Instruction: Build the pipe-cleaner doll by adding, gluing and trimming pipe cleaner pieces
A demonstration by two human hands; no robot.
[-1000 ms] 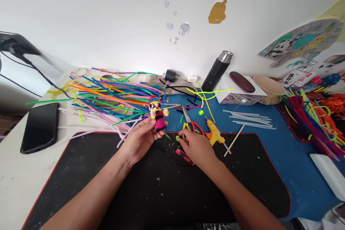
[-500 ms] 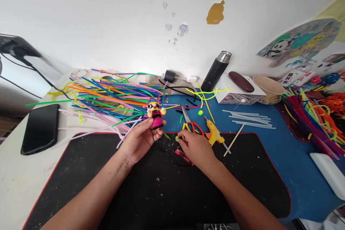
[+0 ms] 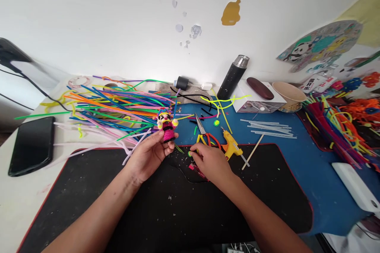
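Holding one small figurine [image 3: 168, 132], your left hand [image 3: 150, 152] grips its base between thumb and fingers, keeping it nearly upright at the back edge of the one black mat [image 3: 178, 213]. Your right hand [image 3: 212, 164] is narrow, fingertips pinched on one small green-and-yellow piece [image 3: 189, 153], just beside the figurine. You have two such pieces in sight; the second round piece [image 3: 216, 123] lies farther back on the blue surface [image 3: 299, 158]. Near your right hand are one pointed tool [image 3: 200, 126] with red and yellow handles, one yellow glue gun [image 3: 231, 145] and one wooden stick [image 3: 253, 152]. One pinkish-red item [image 3: 192, 167] is partly hidden under that hand. Several translucent sticks [image 3: 270, 127] overlap too much to count surely, as do the many coloured fuzzy stems [image 3: 118, 104] behind your left hand. One phone [image 3: 32, 146] lies at far left; one flask [image 3: 233, 77] stands at the back.
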